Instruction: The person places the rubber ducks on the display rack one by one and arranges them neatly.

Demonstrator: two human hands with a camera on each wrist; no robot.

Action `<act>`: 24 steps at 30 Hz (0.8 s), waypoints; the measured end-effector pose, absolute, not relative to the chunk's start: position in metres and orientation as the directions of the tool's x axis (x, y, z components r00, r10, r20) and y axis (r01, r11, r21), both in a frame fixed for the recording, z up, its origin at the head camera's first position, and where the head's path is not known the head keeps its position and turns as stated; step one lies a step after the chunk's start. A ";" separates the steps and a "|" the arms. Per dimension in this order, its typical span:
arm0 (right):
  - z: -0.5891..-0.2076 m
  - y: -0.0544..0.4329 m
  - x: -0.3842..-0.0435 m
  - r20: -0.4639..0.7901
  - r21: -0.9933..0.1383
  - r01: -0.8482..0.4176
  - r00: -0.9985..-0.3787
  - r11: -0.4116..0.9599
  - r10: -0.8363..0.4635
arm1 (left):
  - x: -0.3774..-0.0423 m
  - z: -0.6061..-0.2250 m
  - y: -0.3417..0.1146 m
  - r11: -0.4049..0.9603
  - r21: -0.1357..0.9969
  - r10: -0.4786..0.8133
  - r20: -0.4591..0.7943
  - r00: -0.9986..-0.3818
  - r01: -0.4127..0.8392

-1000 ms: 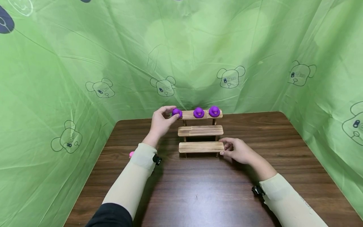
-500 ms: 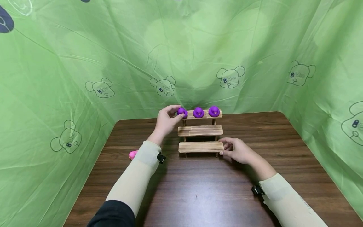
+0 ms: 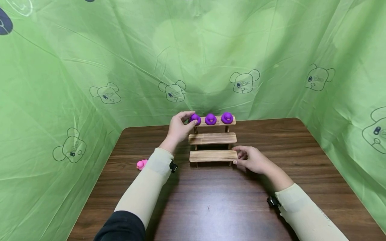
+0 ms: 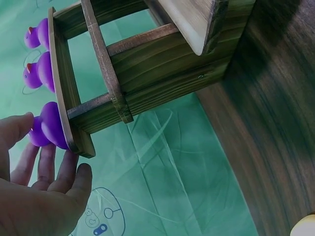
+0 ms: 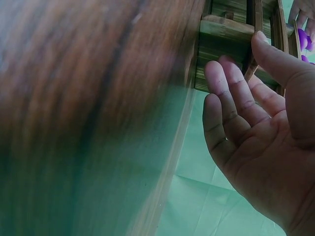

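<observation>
A three-tier wooden stand (image 3: 212, 155) stands upright on the table, with purple rubber ducks along its top shelf. My left hand (image 3: 178, 129) pinches the leftmost purple duck (image 3: 195, 118) between thumb and fingers. In the left wrist view the thumb lies on that duck's head (image 4: 38, 135), fingertips on its other side. The middle duck (image 3: 210, 119) and the right duck (image 3: 227, 117) sit apart from the hand. At the lower shelf's right end, my right hand (image 3: 253, 160) holds the stand, thumb in front and index finger behind; its other fingers are loosely bent in the right wrist view.
A pink rubber duck (image 3: 141, 164) lies on the table left of the stand, partly covered by the left sleeve. Green curtains (image 3: 193, 67) with bear-head drawings close off the back and sides of the brown wooden table (image 3: 208, 201).
My left hand has moved right with the purple duck, bringing it nearer the middle one. More of the pink duck shows beside the sleeve. The right hand stays at the stand.
</observation>
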State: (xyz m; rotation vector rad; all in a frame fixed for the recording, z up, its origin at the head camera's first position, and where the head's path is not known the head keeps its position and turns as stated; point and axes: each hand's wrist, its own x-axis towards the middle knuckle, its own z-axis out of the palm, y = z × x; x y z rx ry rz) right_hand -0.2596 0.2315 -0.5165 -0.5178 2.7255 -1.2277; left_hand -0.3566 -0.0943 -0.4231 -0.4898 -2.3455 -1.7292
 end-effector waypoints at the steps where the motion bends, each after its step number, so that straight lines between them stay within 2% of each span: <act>1: -0.516 0.232 -0.260 0.041 -0.744 -0.262 -0.936 0.615 -0.349 | -0.356 -0.422 -0.094 0.272 0.888 0.153 0.339 -0.928 0.370; 8: -0.516 0.232 -0.259 0.037 -0.744 -0.257 -0.937 0.616 -0.347 | -0.356 -0.422 -0.092 0.320 0.877 0.158 0.324 -0.933 0.359; 24: -0.517 0.232 -0.260 0.055 -0.740 -0.273 -0.936 0.615 -0.349 | -0.356 -0.424 -0.094 0.333 0.874 0.172 0.312 -0.934 0.354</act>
